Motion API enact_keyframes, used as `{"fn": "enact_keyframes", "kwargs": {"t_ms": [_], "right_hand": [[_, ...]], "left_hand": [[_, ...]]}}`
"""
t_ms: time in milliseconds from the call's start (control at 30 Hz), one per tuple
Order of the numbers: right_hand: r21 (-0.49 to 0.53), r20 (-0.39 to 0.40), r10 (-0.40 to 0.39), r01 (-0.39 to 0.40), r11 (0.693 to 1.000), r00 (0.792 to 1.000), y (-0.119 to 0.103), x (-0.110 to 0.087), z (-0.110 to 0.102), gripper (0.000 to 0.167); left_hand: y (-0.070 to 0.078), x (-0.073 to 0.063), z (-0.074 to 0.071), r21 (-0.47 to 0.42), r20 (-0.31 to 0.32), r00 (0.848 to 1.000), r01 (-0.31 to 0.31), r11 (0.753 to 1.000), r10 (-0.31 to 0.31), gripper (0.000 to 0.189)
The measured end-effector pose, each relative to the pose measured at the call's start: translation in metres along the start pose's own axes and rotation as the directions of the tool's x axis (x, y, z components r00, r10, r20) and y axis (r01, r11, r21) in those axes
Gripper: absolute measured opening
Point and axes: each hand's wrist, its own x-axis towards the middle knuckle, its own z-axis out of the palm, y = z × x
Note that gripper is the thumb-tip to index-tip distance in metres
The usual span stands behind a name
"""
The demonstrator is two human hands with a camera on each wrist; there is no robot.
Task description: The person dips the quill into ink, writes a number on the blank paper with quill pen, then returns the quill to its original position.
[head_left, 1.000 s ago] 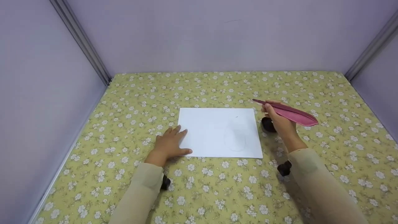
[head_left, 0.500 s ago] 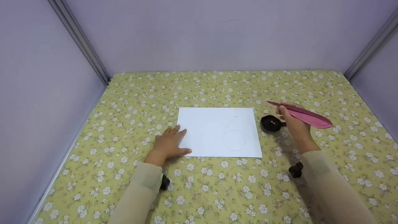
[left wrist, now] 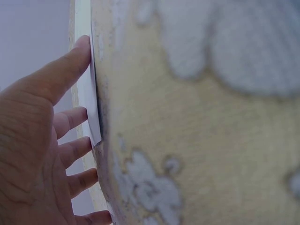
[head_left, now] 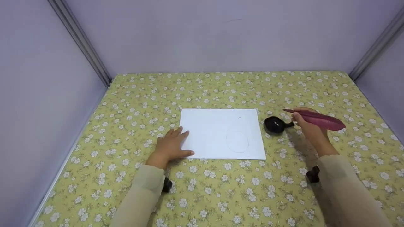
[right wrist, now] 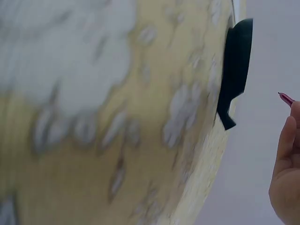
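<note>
My left hand (head_left: 170, 146) lies with spread fingers on the left edge of a white sheet of paper (head_left: 208, 132). In the left wrist view the thumb and fingertips rest along the edge of the paper (left wrist: 89, 103). Faint thin curved lines and a small dark mark show on the sheet's right half. To the right, my right hand (head_left: 315, 134) pinches a dark pink feather quill (head_left: 322, 121) near its pointed end, raised above the table. The quill's tip points left, over the handle side of a small black dish (head_left: 274, 125). Only the quill's tip (right wrist: 285, 98) shows in the right wrist view.
The black dish has a short handle pointing right and stands just off the paper's right edge. A yellow-green floral cloth (head_left: 208, 189) covers the table. Pale walls (head_left: 208, 41) enclose it at the back and both sides.
My right hand has moved right and slightly nearer to me with the quill, away from the paper. The dish and its handle have come into full sight. My left hand stays in place.
</note>
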Motion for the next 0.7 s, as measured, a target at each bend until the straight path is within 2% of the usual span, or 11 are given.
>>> {"fn": "enact_keyframes", "kwargs": {"t_ms": [100,167,267,367,467,600,667,700], "right_hand": [[-0.035,0.045,-0.074,0.076,0.997,0.996,0.0,-0.004,-0.006,0.036],[-0.048,0.059,-0.163,0.166,0.985,0.985,-0.001,-0.008,-0.008,0.032],[-0.094,0.044,-0.299,0.302,0.949,0.953,-0.002,-0.011,-0.008,0.022],[-0.171,0.06,-0.402,0.406,0.898,0.914,0.003,-0.011,-0.009,0.019],[-0.263,0.139,-0.386,0.409,0.874,0.912,0.014,-0.008,-0.013,0.025],[-0.395,0.276,-0.283,0.377,0.837,0.918,0.022,-0.008,-0.019,0.047],[-0.449,0.325,-0.266,0.396,0.801,0.908,0.024,-0.011,-0.021,0.056],[-0.459,0.342,-0.257,0.4,0.794,0.904,0.026,-0.012,-0.021,0.06]], "left_hand": [[0.0,0.0,0.0,0.009,-0.003,1.0,-0.001,1.0,0.001,0.088],[0.0,0.001,0.0,0.013,-0.001,1.0,-0.003,1.0,0.003,0.088],[-0.001,0.001,0.0,0.019,0.0,1.0,-0.005,1.0,0.005,0.089],[0.0,0.001,0.0,0.024,0.0,1.0,-0.004,1.0,0.004,0.089],[0.0,0.0,-0.001,0.027,-0.003,1.0,-0.004,1.0,0.004,0.089],[0.0,0.001,0.0,0.031,-0.006,1.0,0.0,1.0,0.001,0.09],[0.0,0.001,0.001,0.036,-0.005,1.0,0.002,0.999,-0.002,0.09],[0.0,0.001,0.001,0.037,-0.004,1.0,0.003,0.999,-0.003,0.09]]}}
